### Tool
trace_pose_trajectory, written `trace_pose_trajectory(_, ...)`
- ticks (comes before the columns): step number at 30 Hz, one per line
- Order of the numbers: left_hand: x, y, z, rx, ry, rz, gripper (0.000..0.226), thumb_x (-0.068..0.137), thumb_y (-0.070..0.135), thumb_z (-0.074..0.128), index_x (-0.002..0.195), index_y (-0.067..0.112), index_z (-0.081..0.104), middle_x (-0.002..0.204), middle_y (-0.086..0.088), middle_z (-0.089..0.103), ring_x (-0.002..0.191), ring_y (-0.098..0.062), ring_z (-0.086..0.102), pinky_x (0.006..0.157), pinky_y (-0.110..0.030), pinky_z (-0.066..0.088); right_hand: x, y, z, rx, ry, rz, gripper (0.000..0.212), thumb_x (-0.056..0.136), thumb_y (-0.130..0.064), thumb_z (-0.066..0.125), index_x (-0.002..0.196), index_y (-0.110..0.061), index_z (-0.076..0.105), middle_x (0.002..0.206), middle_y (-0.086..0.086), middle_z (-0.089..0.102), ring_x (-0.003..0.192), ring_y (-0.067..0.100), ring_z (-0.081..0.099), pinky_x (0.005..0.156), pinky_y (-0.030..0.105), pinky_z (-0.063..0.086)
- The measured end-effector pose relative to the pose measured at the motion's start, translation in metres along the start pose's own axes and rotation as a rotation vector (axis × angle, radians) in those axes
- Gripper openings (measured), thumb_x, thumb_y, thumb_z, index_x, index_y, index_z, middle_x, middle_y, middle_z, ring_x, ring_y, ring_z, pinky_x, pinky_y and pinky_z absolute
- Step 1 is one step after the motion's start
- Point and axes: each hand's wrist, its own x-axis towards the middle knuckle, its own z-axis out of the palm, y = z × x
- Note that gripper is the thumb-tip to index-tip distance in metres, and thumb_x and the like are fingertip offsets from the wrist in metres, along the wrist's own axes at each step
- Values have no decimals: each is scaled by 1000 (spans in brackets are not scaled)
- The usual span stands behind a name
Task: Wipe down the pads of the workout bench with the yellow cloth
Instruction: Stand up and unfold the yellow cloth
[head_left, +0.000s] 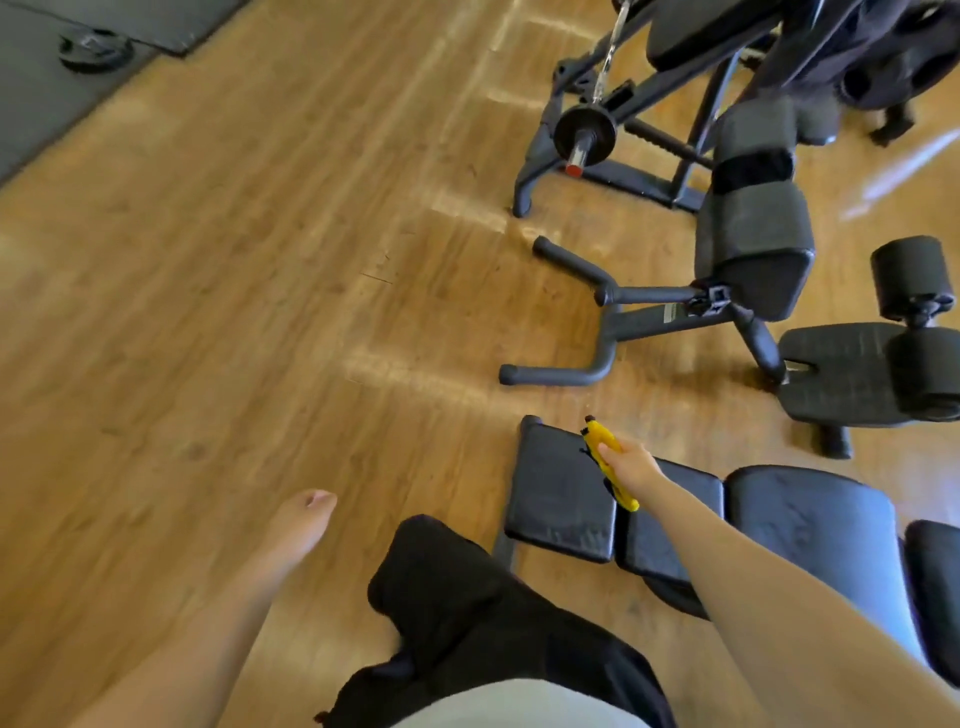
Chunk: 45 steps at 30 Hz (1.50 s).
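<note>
The workout bench lies low at the right, with a square black seat pad at its near end, a narrow pad beside it and a longer black back pad further right. My right hand grips the bunched yellow cloth on the far edge of the bench, where the seat pad meets the narrow pad. The cloth sticks out on both sides of my fingers. My left hand hangs over the wooden floor to the left, fingers loosely curled, holding nothing.
Another black bench with roller pads and curved floor legs stands just beyond. A rack with a small barbell plate is behind it. A weight plate lies on a grey mat at the top left. My black-clad leg is beside the seat pad.
</note>
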Motion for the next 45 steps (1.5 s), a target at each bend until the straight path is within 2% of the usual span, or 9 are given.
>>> trace_pose_trajectory(2, -8, 56, -18, 23, -67, 33, 28, 96, 33, 45, 118, 20, 57, 121, -1, 57, 112, -20, 51, 85, -27, 35, 20, -12, 9, 94, -6, 32, 40, 99, -20, 38, 137, -7, 41, 136, 6, 50, 113, 24, 54, 87, 26, 42)
trace_pose_trajectory(7, 65, 150, -52, 47, -89, 14, 37, 99, 28, 41, 127, 6, 51, 130, -10, 52, 122, -27, 46, 89, -29, 33, 69, -68, 13, 199, 18, 164, 43, 100, -18, 34, 142, -6, 33, 147, 11, 36, 134, 28, 37, 103, 34, 33)
trace_pose_trajectory(11, 114, 239, -73, 102, -135, 50, 36, 99, 31, 41, 127, 10, 51, 130, -8, 51, 121, -26, 46, 90, -31, 34, 104, -106, -1, 153, 130, 202, 34, 98, -20, 40, 118, 3, 55, 119, 28, 59, 108, 44, 55, 78, 41, 48)
trace_pose_trajectory(14, 151, 311, -76, 129, -152, 109, 34, 98, 31, 43, 126, 13, 51, 131, -8, 51, 121, -27, 46, 96, -34, 36, 126, -143, -21, 213, 156, 199, 33, 98, -19, 41, 121, -1, 55, 79, 4, 61, 64, 21, 52, 49, 21, 39)
trace_pose_trajectory(23, 258, 548, -25, 285, -470, 369, 33, 98, 28, 44, 124, 10, 53, 127, -6, 52, 121, -26, 46, 101, -34, 33, 210, -240, -70, 447, 429, 282, 35, 98, -24, 40, 118, 2, 54, 59, 2, 48, 48, 13, 41, 45, 23, 33)
trace_pose_trajectory(29, 221, 688, 46, 400, -884, 523, 36, 97, 24, 47, 126, 4, 53, 116, -7, 56, 101, -16, 54, 81, -25, 42, 224, -311, -97, 747, 611, 252, 35, 99, -22, 39, 130, -9, 48, 120, 19, 61, 95, 29, 59, 48, 11, 37)
trace_pose_trajectory(34, 174, 730, 100, 508, -1317, 468, 36, 92, 36, 53, 114, 9, 58, 114, -5, 63, 111, -19, 56, 98, -34, 43, 244, -339, -117, 878, 706, 131, 30, 97, -20, 43, 125, -24, 52, 107, 0, 61, 97, 14, 56, 70, 13, 44)
trace_pose_trajectory(40, 158, 751, 144, 416, -1242, 542, 25, 90, 14, 59, 112, 3, 62, 104, -15, 68, 95, -24, 65, 76, -30, 55, 242, -331, -147, 868, 628, 35, 52, 97, -23, 41, 145, -27, 21, 134, -11, 41, 121, 5, 40, 95, 19, 37)
trace_pose_trajectory(45, 160, 772, 164, 416, -1439, 421, 20, 87, 22, 56, 105, 13, 61, 94, -5, 71, 90, -20, 67, 75, -32, 53, 240, -287, -163, 1177, 703, 187, 75, 88, -43, 54, 147, -27, 11, 154, -2, 23, 138, 21, 30, 111, 35, 31)
